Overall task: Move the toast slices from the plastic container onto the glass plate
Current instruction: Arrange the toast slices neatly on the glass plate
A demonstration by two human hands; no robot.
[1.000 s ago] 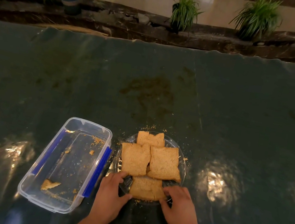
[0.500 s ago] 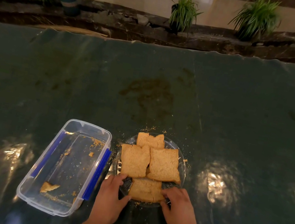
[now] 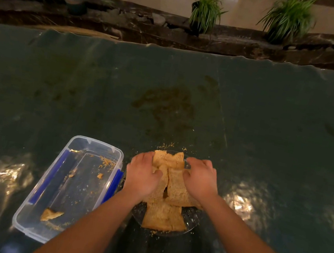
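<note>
Several toast slices [image 3: 164, 216] lie on the round glass plate [image 3: 193, 220] near the table's front edge. My left hand [image 3: 143, 177] rests on the left slice, its fingers reaching the far slice [image 3: 168, 157]. My right hand [image 3: 200, 180] lies on the right slice, fingers curled at the plate's far rim beside the far slice. Whether either hand grips a slice is hidden by the fingers. The clear plastic container [image 3: 71, 187] with blue clips stands left of the plate and holds only crumbs and one broken toast piece [image 3: 51, 214].
Crumbs are scattered on the dark green table cover [image 3: 272, 133] beyond the plate. A dark stone ledge with several potted plants [image 3: 206, 8] runs behind the table's far edge.
Both hands have moved from the plate's near rim, at the near slice, forward over the toast to the far slice. The near slice is now uncovered.
</note>
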